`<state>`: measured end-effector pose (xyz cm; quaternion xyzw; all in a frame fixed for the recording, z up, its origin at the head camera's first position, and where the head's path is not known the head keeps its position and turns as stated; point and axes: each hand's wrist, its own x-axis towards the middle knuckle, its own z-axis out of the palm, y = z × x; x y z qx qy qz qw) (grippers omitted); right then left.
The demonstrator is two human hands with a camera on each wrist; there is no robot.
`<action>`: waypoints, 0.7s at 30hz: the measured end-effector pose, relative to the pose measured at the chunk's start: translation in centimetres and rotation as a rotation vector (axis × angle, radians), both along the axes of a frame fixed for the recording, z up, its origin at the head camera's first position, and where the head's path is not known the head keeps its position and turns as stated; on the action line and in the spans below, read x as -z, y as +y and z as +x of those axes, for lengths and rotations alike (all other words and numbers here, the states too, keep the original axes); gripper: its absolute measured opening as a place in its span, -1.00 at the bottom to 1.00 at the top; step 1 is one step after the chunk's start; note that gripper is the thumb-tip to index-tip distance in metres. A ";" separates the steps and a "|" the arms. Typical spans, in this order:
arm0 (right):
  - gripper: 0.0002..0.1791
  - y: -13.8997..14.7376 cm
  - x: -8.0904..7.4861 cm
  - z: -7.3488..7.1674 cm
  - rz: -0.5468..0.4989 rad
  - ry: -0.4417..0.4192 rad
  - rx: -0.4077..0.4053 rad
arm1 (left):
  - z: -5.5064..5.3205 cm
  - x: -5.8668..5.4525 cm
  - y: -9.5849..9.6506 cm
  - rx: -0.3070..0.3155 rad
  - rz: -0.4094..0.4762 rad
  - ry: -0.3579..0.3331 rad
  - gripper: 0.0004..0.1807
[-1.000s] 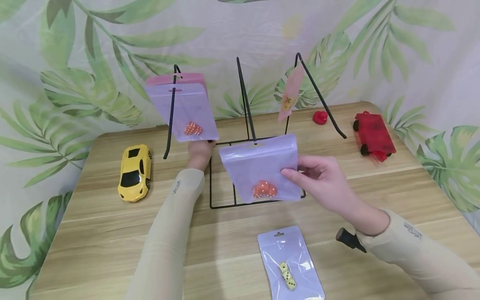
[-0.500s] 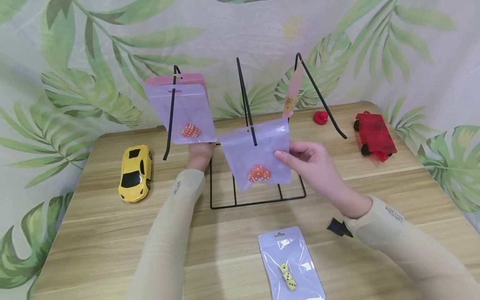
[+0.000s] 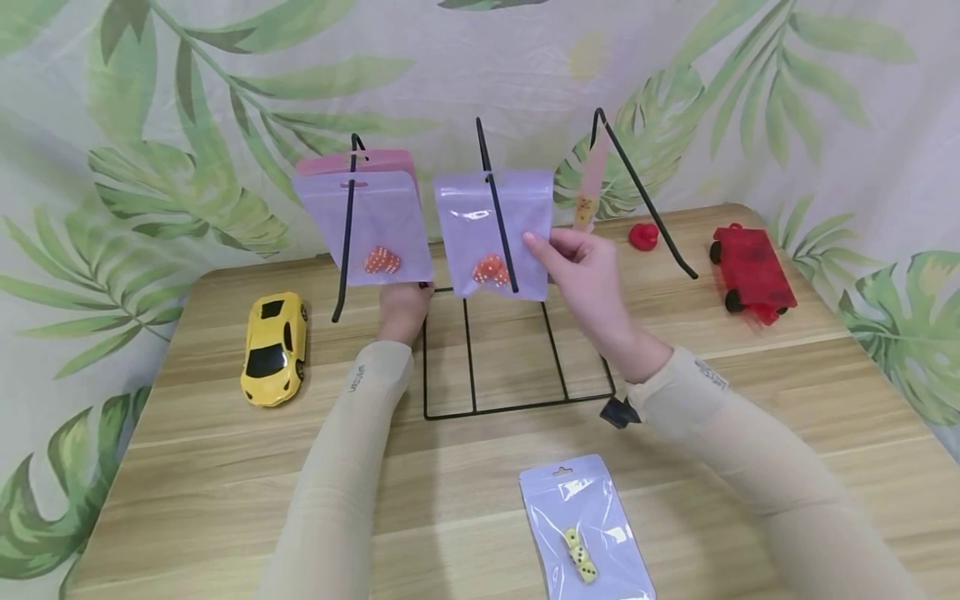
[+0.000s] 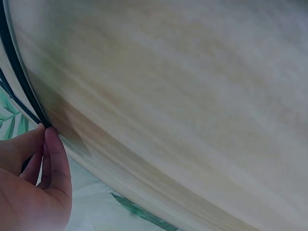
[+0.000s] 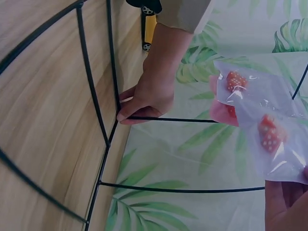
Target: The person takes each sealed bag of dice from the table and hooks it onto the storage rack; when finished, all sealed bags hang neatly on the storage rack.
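Note:
In the head view my right hand pinches the right edge of a purple zip bag with orange-red dice inside. The middle prong of a black wire display rack passes through the bag's top hole and runs down in front of it. My left hand, partly behind the hanging bags, grips the rack's wire at the back left corner; the left wrist view shows its thumb and fingers pinching the wire. On the left prong hang another purple bag with red dice and a pink bag behind it.
A pink bag with yellow dice hangs edge-on at the right prong. A purple bag with yellow dice lies at the table's front. A yellow toy car stands left; a red toy vehicle and small red object sit right.
My right hand has moved the purple bag back, up and slightly left, with the middle prong now farther through its hole. My left hand has stayed at the rack's corner.

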<state>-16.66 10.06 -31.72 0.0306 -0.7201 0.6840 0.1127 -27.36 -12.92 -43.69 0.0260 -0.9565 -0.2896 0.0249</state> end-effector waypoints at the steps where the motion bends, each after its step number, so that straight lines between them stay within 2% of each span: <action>1: -0.67 -0.3 0.0 -0.3 -0.004 0.003 0.015 | 0.1 -0.1 0.0 -0.004 0.018 -0.002 -0.64; 7: -0.71 -1.9 -0.2 -1.2 -0.044 0.021 0.088 | 0.2 0.0 0.1 -0.013 0.046 -0.014 -0.53; 11: -0.70 -2.6 -0.4 -1.5 -0.073 -0.005 0.107 | 0.1 0.2 0.1 -0.010 0.026 0.005 -0.65; 13: -0.69 -2.7 -0.3 -1.2 -0.060 -0.020 0.088 | 0.1 0.3 0.0 -0.005 0.002 0.026 -0.71; 16: -0.58 -2.4 0.5 0.5 -0.036 -0.007 -0.011 | 0.1 0.5 -0.1 0.002 -0.009 0.054 -0.73; 19: -0.30 -1.4 2.3 4.0 0.055 0.026 -0.101 | 0.1 0.5 -0.1 0.007 0.018 0.060 -0.67; 21: -0.22 -0.3 4.0 6.7 0.176 0.047 -0.134 | 0.0 0.3 -0.1 0.009 0.040 0.056 -0.62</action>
